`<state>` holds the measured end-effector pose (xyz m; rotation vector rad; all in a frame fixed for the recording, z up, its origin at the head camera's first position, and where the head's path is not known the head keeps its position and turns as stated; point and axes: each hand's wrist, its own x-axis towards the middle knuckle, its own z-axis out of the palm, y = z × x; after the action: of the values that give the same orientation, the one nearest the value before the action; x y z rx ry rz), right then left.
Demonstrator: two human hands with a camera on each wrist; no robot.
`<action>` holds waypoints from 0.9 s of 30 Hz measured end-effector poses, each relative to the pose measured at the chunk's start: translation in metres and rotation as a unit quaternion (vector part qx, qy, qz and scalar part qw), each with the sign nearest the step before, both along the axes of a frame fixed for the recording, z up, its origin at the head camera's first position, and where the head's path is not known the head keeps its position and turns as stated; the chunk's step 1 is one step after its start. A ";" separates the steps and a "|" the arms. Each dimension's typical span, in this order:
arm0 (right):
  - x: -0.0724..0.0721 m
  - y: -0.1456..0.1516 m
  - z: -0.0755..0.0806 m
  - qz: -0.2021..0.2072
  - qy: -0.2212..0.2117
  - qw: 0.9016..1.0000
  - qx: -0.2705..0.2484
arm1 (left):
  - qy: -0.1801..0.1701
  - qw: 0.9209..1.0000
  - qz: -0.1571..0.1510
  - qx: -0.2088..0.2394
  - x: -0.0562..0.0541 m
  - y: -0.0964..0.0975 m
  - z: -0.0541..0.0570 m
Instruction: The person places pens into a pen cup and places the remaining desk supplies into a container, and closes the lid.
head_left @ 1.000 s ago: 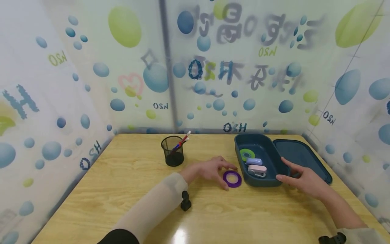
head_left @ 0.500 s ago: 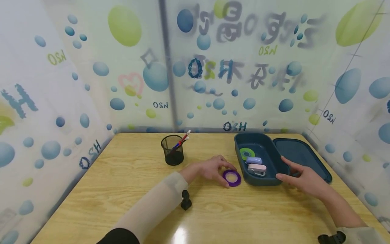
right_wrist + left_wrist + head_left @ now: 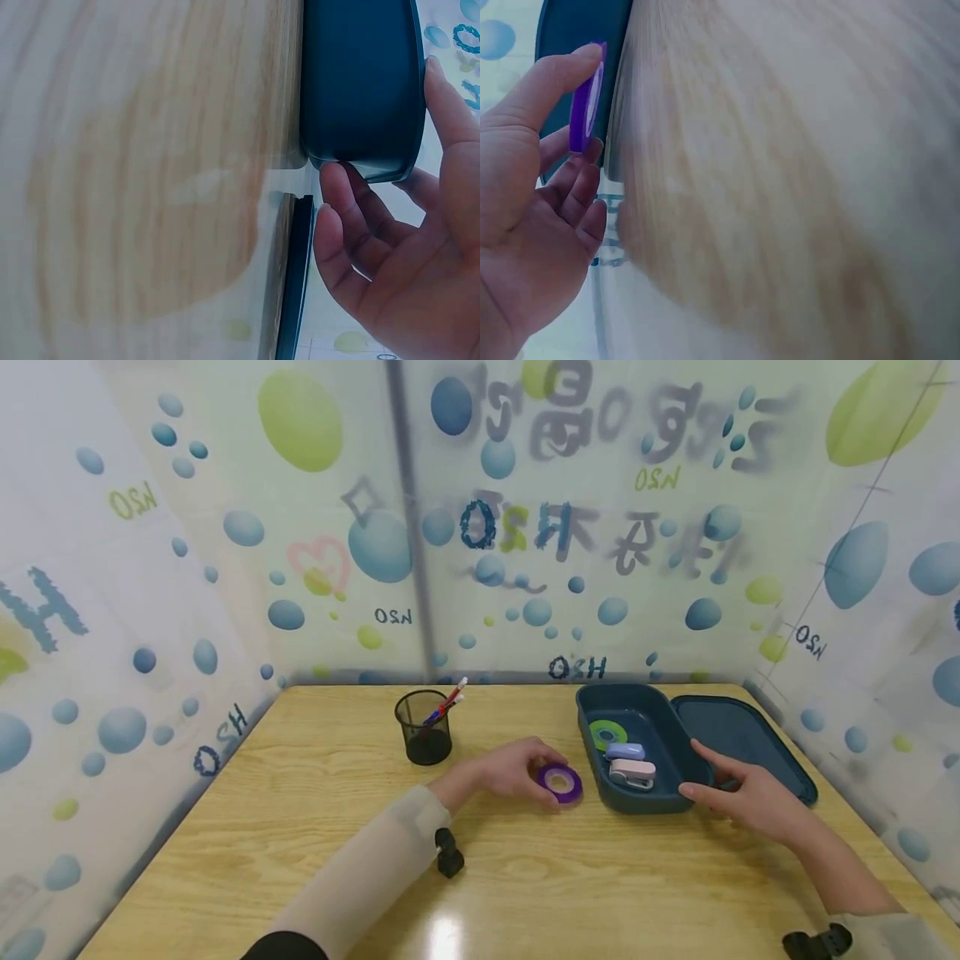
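Note:
My left hand (image 3: 513,772) pinches a roll of purple tape (image 3: 575,787) between thumb and fingers, just left of a dark blue box (image 3: 645,802). Seen from the left wrist, the tape roll (image 3: 577,124) stands on edge against the thumb tip, and the other fingers are loosely curled below. My right hand (image 3: 757,802) holds the box's near right corner, thumb at the front and fingers along the side. Inside the open box lie a green tape roll (image 3: 597,731), a lilac stapler (image 3: 627,751) and a pink stapler (image 3: 634,770).
The dark blue lid (image 3: 750,735) lies flat right of the box, close to the table's right edge. A black mesh pen cup (image 3: 428,745) with several pens (image 3: 450,697) stands left of the box. Printed curtains surround the wooden table (image 3: 570,885).
My left fingers have closed on the purple tape roll, which has shifted slightly left and up, away from the box. The right hand has stayed at the box corner.

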<state>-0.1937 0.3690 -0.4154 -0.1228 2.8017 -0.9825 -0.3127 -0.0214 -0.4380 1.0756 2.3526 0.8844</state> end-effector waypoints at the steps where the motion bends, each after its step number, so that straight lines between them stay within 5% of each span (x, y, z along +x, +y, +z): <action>1: 0.000 0.000 0.001 0.001 0.001 1.000 0.001 | 0.001 1.000 0.004 0.005 0.000 -0.001 0.001; 12: 0.000 0.000 0.001 0.002 0.008 1.000 0.007 | 0.036 0.994 0.067 0.073 -0.006 -0.002 0.024; 19: 0.000 0.000 0.000 0.005 0.013 1.000 0.005 | 0.060 0.989 0.099 0.094 -0.010 0.016 0.043; 27: 0.001 0.000 0.001 0.005 0.008 1.000 0.001 | 0.086 0.985 0.124 0.089 -0.021 0.042 0.050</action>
<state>-0.1931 0.3692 -0.4141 -0.1458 2.8139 -0.9818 -0.3341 0.0203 -0.3880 0.9735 2.6338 1.1502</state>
